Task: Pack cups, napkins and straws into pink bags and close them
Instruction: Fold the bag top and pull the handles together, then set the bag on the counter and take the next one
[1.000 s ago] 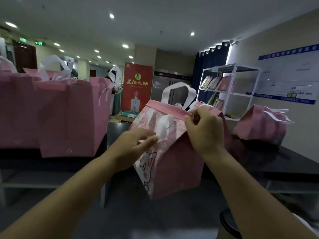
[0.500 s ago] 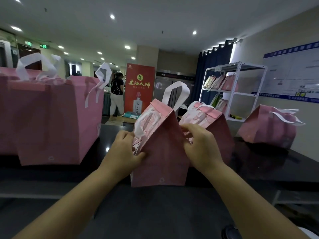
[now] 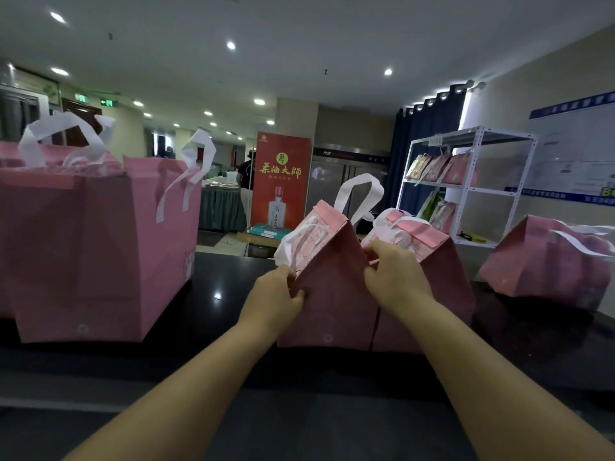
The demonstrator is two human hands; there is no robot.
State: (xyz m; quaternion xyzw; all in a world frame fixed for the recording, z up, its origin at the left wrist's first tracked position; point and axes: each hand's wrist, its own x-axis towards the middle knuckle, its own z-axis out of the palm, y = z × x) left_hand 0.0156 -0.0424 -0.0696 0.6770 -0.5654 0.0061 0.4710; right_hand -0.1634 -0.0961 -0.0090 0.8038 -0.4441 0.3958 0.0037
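A small pink bag (image 3: 332, 294) with white handles and a folded-over top stands on the dark counter (image 3: 216, 284) in the middle. My left hand (image 3: 278, 294) pinches its left edge. On the other side, my right hand (image 3: 394, 277) grips its right edge. Directly behind it stands a second closed pink bag (image 3: 439, 277), touching it. What the bags hold is hidden.
A large pink bag (image 3: 100, 247) with white handles fills the counter's left side. Another closed pink bag (image 3: 549, 264) stands at the right. Beyond the counter are a white shelf rack (image 3: 466, 184), a red banner (image 3: 283, 184) and a person far back.
The bag went from tilted in the air to standing upright on the counter, in front of the second bag. Both hands slid down from its top to its side edges.
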